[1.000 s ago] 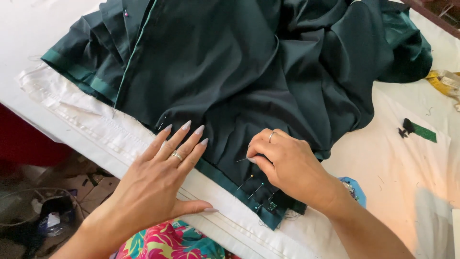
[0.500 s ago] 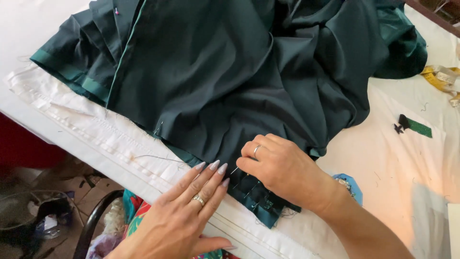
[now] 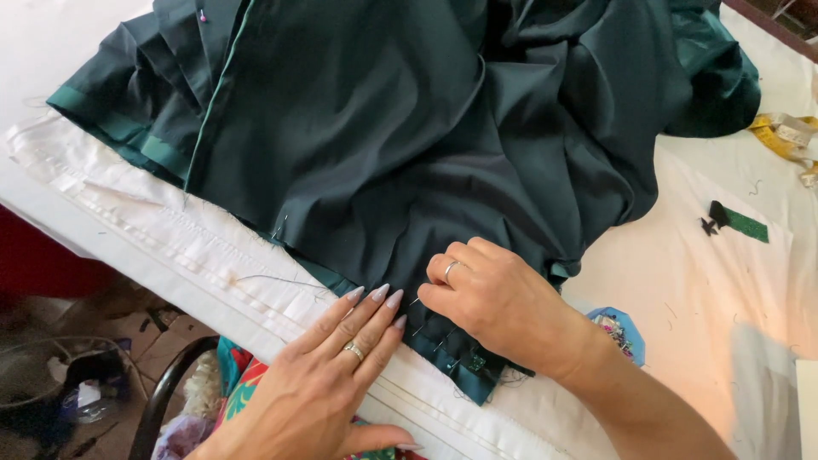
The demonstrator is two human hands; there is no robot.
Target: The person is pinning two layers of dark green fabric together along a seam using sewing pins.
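We count two hands, a left hand (image 3: pixel 328 383) and a right hand (image 3: pixel 494 302), each wearing one ring. One dark green garment (image 3: pixel 409 136) lies on one white table (image 3: pixel 699 281). We see one yellow measuring tape (image 3: pixel 784 136), one green scrap (image 3: pixel 740 223), and perhaps six pins along the hem (image 3: pixel 447 349).

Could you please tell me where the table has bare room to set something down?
Bare white table lies right of the dark green fabric, between the green scrap and the pin cushion. The near edge is crowded by the left hand and right hand.

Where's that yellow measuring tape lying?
The yellow measuring tape lies at the far right edge of the head view, on the white table, beside the dark green fabric.
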